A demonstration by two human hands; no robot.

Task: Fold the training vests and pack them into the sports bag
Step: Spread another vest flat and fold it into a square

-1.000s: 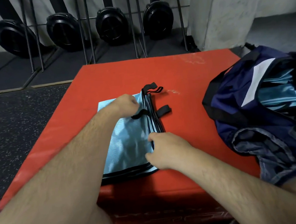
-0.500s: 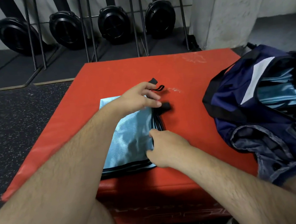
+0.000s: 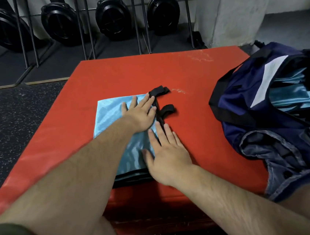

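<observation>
Red mat (image 3: 108,80) carries folded blue vest (image 3: 110,114) and navy sports bag (image 3: 245,111)

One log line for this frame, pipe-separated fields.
step: pressing folded vest flat | left hand: flat on vest | right hand: flat on vest's right edge | sports bag: open, packed vests inside | surface: red mat

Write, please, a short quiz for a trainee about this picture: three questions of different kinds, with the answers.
1. True or false: the left hand and the right hand both press flat, fingers straight, on the folded vest.
2. Where do other light-blue vests already lie? A) in the sports bag B) on the floor C) on the rack
3. Fill in: the folded vest lies on a ___ mat.
Key: 1 true; 2 A; 3 red.
</observation>
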